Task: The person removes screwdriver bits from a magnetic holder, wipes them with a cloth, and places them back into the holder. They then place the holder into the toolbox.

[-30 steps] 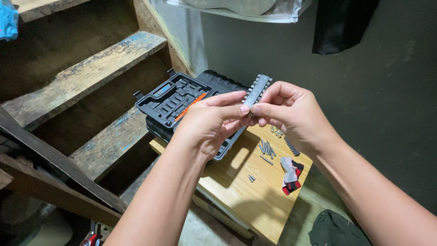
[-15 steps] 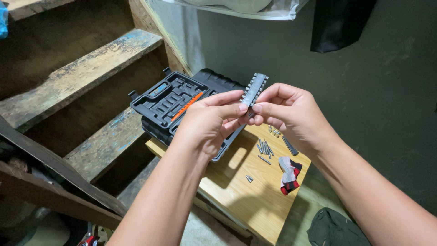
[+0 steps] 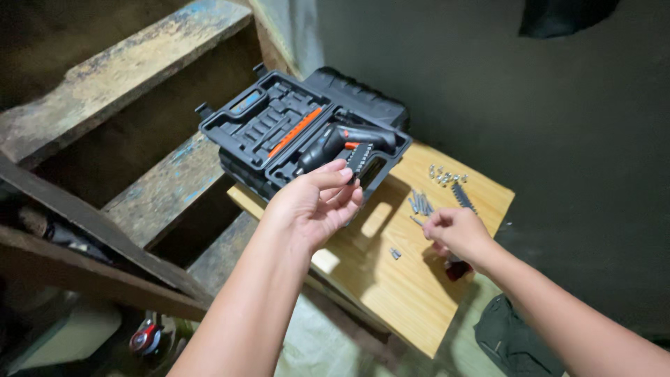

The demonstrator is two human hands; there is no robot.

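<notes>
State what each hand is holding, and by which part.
The left hand pinches the grey bit holder strip by its lower end. The right hand is curled over the table; any hold cannot be told.

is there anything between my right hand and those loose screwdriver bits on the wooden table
Nothing visible blocks it. The right hand is low over the wooden table, and the loose bits lie just beyond its fingers on bare wood. The left hand holds the grey bit strip off to the side, over the black tool case.
</notes>
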